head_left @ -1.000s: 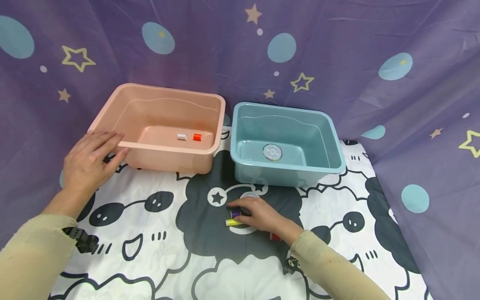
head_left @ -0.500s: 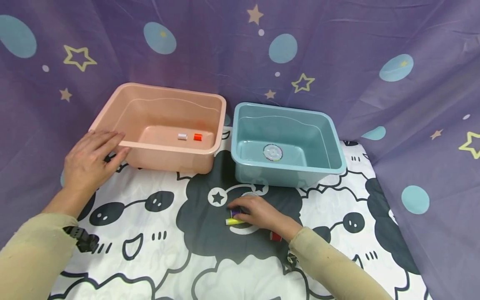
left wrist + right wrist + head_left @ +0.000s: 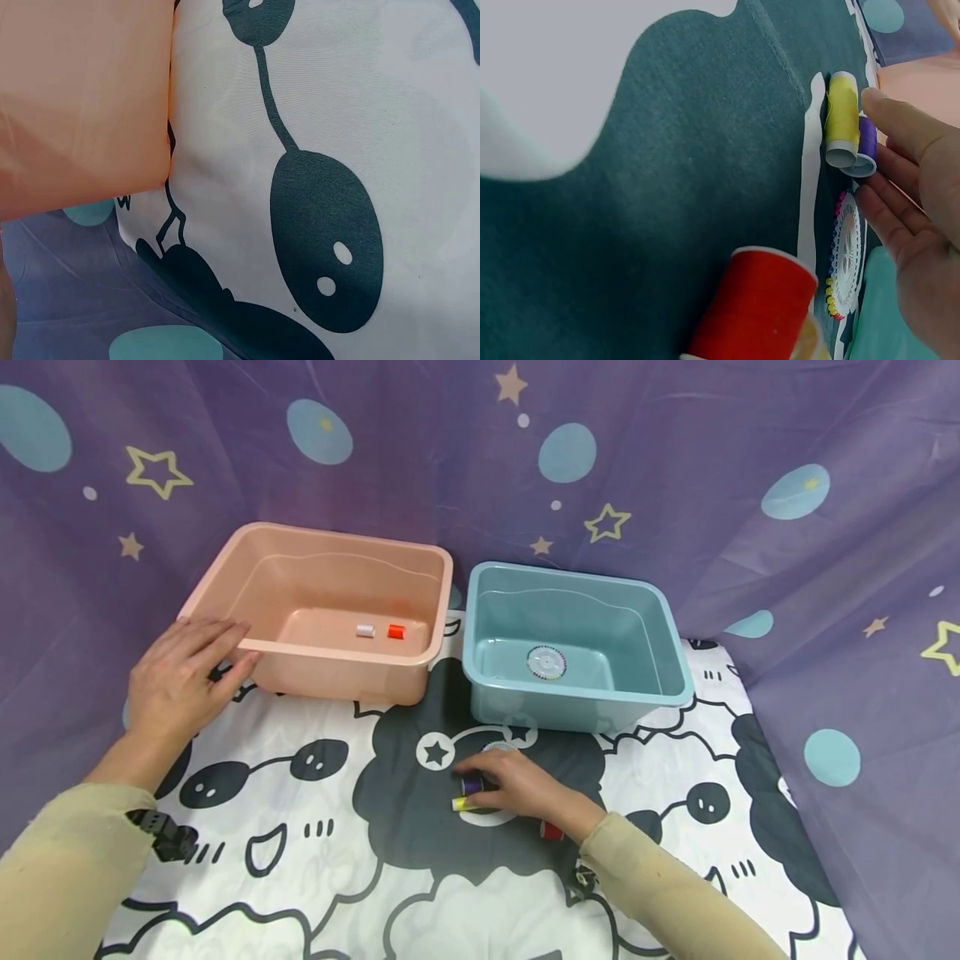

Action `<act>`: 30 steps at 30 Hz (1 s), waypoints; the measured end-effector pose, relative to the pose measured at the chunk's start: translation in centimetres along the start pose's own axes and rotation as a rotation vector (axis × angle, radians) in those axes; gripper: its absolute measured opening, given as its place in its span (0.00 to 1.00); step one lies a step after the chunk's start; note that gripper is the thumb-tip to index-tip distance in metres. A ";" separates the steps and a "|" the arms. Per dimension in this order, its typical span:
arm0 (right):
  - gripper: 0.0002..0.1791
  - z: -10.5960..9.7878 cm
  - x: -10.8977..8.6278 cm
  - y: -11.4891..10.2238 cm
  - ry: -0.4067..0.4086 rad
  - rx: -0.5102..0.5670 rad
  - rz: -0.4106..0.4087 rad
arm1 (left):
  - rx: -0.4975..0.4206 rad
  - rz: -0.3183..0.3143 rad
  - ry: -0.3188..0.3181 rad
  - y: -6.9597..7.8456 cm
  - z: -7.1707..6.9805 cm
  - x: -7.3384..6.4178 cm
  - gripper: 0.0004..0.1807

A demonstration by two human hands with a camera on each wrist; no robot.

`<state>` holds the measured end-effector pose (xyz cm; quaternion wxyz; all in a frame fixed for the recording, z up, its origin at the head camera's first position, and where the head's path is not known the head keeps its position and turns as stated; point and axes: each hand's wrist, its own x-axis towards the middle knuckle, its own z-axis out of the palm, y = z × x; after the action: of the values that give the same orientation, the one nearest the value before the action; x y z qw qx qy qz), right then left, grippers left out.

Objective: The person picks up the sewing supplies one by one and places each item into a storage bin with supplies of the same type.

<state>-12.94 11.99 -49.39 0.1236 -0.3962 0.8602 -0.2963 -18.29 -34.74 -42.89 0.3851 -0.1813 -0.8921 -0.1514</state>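
My right hand (image 3: 517, 783) is low over the dark cloud print. Its thumb and fingers pinch a purple thread spool (image 3: 867, 142). A yellow thread spool (image 3: 843, 112) lies right against it, beside the thumb tip. Close to the fingers lies a round pin wheel (image 3: 846, 255) with coloured pin heads, mostly hidden by the hand in the head view. A red thread spool (image 3: 551, 832) is near the right wrist. At the left, my left hand (image 3: 180, 677) rests over the front left corner of the pink tub (image 3: 337, 677), fingers extended over the rim.
In the pink tub lie a white spool (image 3: 365, 631) and a red-orange spool (image 3: 396, 632). To its right stands a blue tub (image 3: 570, 714) with another pin wheel (image 3: 547, 662) inside. A purple curtain (image 3: 675, 435) hangs behind both. The printed cloth (image 3: 315, 827) covers the surface.
Both hands stay nearly in place. The right thumb now covers slightly more of the yellow spool, and more of the red spool shows beside the right wrist.
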 end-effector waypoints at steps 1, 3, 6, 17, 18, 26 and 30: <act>0.27 0.0 0.0 0.1 0.005 0.006 0.006 | -0.003 0.000 0.002 0.0 0.0 0.0 0.40; 0.27 0.0 0.1 0.1 0.017 0.026 0.013 | 0.001 0.003 -0.003 -0.1 0.0 0.0 0.40; 0.27 0.1 0.3 0.3 0.033 0.046 0.003 | 0.004 -0.003 -0.002 -0.2 0.0 0.0 0.40; 0.27 -0.1 0.0 0.5 0.032 0.013 0.020 | 0.022 -0.014 -0.034 -0.3 -0.2 -0.1 0.42; 0.27 -0.1 0.0 0.5 0.034 0.012 0.018 | 0.021 -0.014 -0.031 -0.3 -0.2 -0.1 0.42; 0.23 0.4 0.1 0.8 0.034 0.019 0.006 | 0.017 -0.005 -0.017 -0.1 -0.1 0.1 0.42; 0.22 0.4 0.0 1.1 0.038 0.015 -0.002 | 0.012 -0.003 -0.015 -0.1 0.0 0.0 0.42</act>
<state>-13.43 12.37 -50.35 0.1101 -0.3902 0.8599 -0.3101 -18.35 -34.81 -42.86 0.3794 -0.1787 -0.8961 -0.1451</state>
